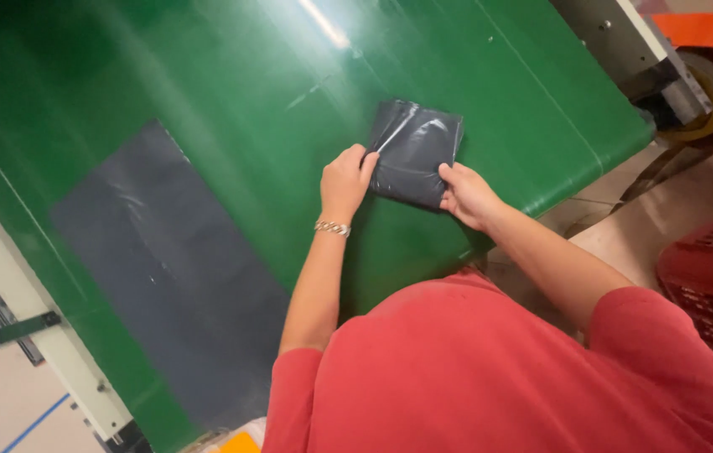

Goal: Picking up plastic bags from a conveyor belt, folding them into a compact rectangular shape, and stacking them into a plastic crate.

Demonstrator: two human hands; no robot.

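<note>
Two hands (344,181) (465,195), one folded dark bag (413,151), one green belt (230,101)

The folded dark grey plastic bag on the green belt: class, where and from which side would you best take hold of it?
Probably at the near edge of the folded bag, coming from the person's side: it lies flat, and both the left hand and right hand already meet it there.

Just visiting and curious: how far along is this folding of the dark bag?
Done: the dark plastic bag is already a small folded square on the green belt. In hand: left hand and right hand press its edges. Left: a flat dark sheet lies unfolded.
</note>
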